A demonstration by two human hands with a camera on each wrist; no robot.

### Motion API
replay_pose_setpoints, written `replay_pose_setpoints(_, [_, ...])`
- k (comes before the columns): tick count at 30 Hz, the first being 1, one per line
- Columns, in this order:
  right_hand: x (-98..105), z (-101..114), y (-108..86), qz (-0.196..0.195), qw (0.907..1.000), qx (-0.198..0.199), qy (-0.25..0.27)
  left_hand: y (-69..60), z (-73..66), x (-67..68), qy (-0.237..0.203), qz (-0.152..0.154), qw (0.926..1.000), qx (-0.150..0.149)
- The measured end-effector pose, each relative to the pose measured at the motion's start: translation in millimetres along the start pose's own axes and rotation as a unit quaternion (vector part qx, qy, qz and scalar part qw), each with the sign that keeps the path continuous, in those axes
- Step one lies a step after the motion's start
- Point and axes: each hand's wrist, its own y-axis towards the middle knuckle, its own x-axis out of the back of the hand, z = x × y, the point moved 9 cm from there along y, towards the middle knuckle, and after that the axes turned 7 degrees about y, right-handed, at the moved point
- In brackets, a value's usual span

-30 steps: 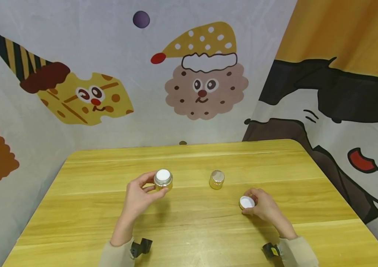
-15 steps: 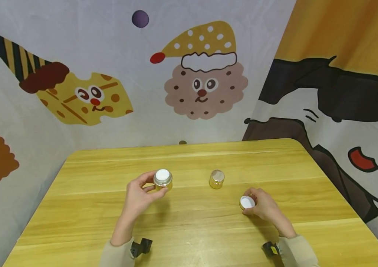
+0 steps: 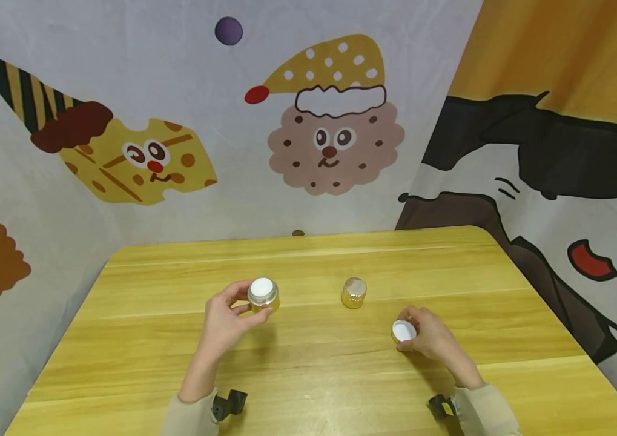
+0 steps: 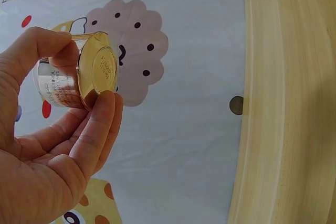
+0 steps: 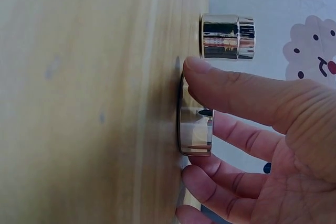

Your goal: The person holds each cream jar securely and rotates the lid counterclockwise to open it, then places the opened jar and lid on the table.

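Left of centre in the head view, your left hand (image 3: 224, 321) pinches the open jar (image 3: 263, 294); lower right, your right hand (image 3: 431, 339) pinches the upturned lid (image 3: 403, 331). Between them stands the capped jar (image 3: 354, 293), nearer your right.

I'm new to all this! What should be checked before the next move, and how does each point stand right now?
1. Left hand grips the shiny gold round open jar: ok, thumb and fingers pinch its sides.
2. Jar raised off the yellow wood-grain table: ok.
3. Right hand holds the round gold lid with white inside: ok.
4. Lid facing down, ready to close the jar: not ok, its white inside faces up.
5. Other shiny gold cylindrical container upright and untouched: ok.
6. Whether the white surface in the jar's mouth is seal or contents: cannot tell.
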Motion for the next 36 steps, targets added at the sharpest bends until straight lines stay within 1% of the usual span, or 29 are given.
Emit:
replay_pose_setpoints(7, [-0.4, -0.6, 0.2, -0.001, 1.0000, -0.002, -0.003, 0.6, 2.7, 0.1, 0.002, 0.005, 0.9999, 0.010])
replay_pose_setpoints(14, [-0.3, 1.2, 0.1, -0.001, 1.0000, 0.006, -0.002, 1.7, 6.3, 0.1, 0.014, 0.007, 0.9997, 0.020])
replay_pose_setpoints(20, [-0.7, 0.9, 0.5, 0.001, 1.0000, 0.003, -0.001, 2.3, 7.8, -0.5, 0.023, 0.010, 0.9995, 0.021])
replay_pose_setpoints(25, [-1.2, -0.4, 0.4, 0.002, 1.0000, 0.000, 0.001, 2.2, 7.8, -1.6, 0.022, 0.014, 0.9994, 0.022])
replay_pose_setpoints(36, [-1.2, -0.9, 0.4, 0.001, 1.0000, -0.003, -0.002, 1.8, 9.5, -2.7, 0.032, 0.012, 0.9992, 0.021])
